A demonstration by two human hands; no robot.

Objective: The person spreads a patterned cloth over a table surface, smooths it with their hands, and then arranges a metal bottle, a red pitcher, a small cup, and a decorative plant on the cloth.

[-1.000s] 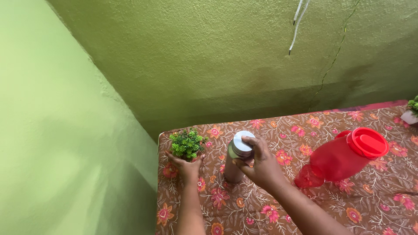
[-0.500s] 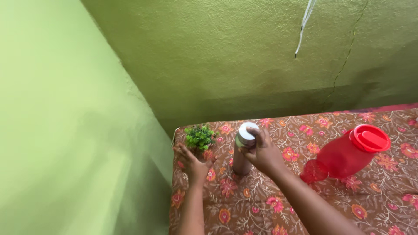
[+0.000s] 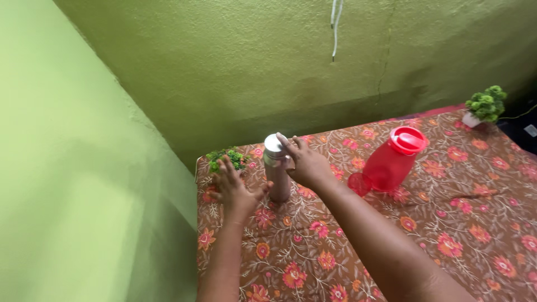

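A steel bottle [image 3: 277, 173] with a pale lid stands upright on a brown cloth with pink flowers [image 3: 391, 235]. My right hand [image 3: 305, 163] is wrapped round its upper part, fingers at the lid. My left hand [image 3: 234, 189] hovers with fingers spread just left of the bottle. It holds nothing. A small green plant [image 3: 226, 157] sits right behind it at the table's far left corner.
A red plastic jug [image 3: 391, 161] with a red lid stands to the right of the bottle. A second small green plant in a white pot [image 3: 484, 106] sits at the far right. Green walls close in at the left and back. White cords [image 3: 335, 28] hang down the back wall.
My left hand has come off the small plant and opened beside the bottle. My right hand stays on the bottle's top. The view has swung, showing more of the table's right side.
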